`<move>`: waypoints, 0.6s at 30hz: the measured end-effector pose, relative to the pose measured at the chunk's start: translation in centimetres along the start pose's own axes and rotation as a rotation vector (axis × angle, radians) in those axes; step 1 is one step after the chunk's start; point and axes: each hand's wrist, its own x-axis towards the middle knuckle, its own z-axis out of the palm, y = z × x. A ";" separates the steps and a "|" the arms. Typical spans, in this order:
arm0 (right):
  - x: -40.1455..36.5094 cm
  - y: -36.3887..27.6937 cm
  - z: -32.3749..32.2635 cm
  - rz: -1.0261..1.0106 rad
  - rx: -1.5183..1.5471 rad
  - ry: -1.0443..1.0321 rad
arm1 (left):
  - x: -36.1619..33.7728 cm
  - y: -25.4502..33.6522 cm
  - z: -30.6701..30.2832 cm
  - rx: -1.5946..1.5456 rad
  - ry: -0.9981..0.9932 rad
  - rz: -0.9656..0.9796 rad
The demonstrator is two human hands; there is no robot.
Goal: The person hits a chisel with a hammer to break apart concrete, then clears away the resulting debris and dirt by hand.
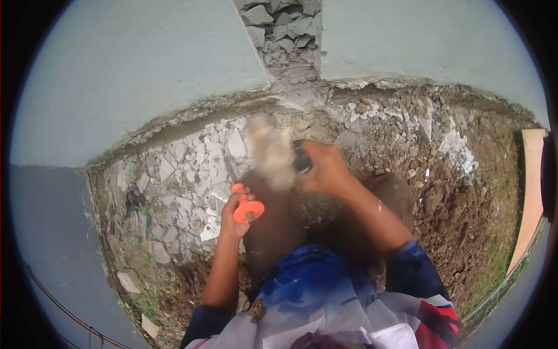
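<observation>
My left hand grips a chisel with an orange hand guard, its steel shaft pointing up toward the broken plaster rubble. My right hand is closed on the dark handle of a hammer. The hammer's pale head is motion-blurred just above the chisel. Both arms reach forward from blue sleeves over my bent knees.
A grey plastered wall has a chipped vertical channel exposing stone. Broken plaster pieces litter the base. Brown soil spreads to the right, with a wooden plank at the far right and a wire lower left.
</observation>
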 end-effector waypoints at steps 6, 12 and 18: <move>3.1 8.9 6.4 -0.345 -0.096 -0.030 | 0.2 -0.1 3.3 0.240 0.146 0.064; -1.6 21.3 10.1 0.758 -0.337 -0.179 | 0.8 -0.3 3.7 0.278 0.177 0.139; 4.0 3.6 5.6 0.116 0.029 -0.001 | 1.4 -0.2 3.9 0.232 0.165 0.083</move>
